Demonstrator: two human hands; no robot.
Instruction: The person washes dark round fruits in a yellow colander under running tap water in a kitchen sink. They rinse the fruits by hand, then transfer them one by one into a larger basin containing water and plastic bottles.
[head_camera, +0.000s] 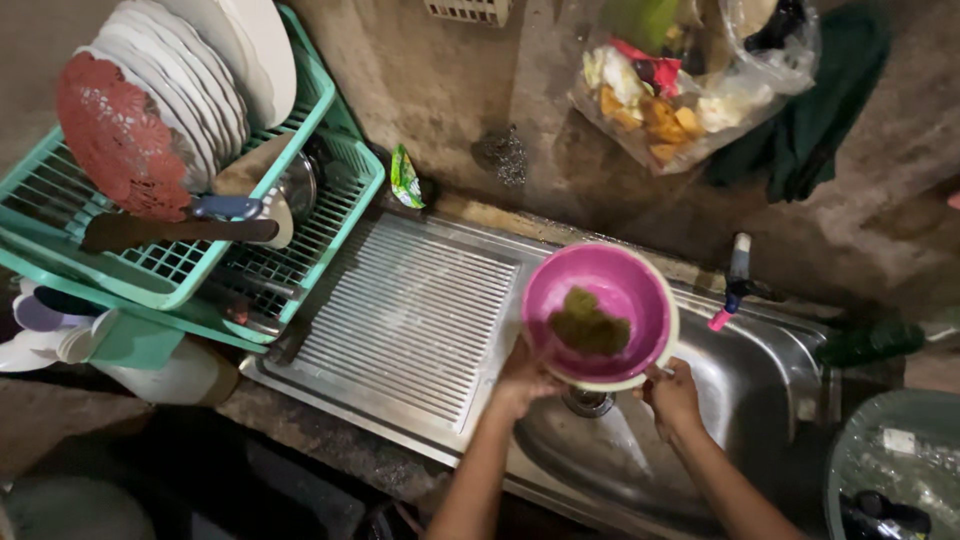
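A pink plastic bowl (610, 290) with a pale rim is tilted over the steel sink basin (740, 400). A dark green scouring pad (589, 324) lies inside it. My left hand (522, 380) grips the bowl's lower left rim. My right hand (672, 396) holds the lower right rim. Both forearms reach up from the bottom edge. The sink drain (588, 402) shows just below the bowl, between my hands.
A ribbed steel drainboard (410, 310) lies left of the basin. A green dish rack (190, 260) holds white plates (190, 80), a red lacy mat and a knife. A tap (735, 280) stands behind the sink. A plastic bag of scraps (680, 90) hangs on the wall.
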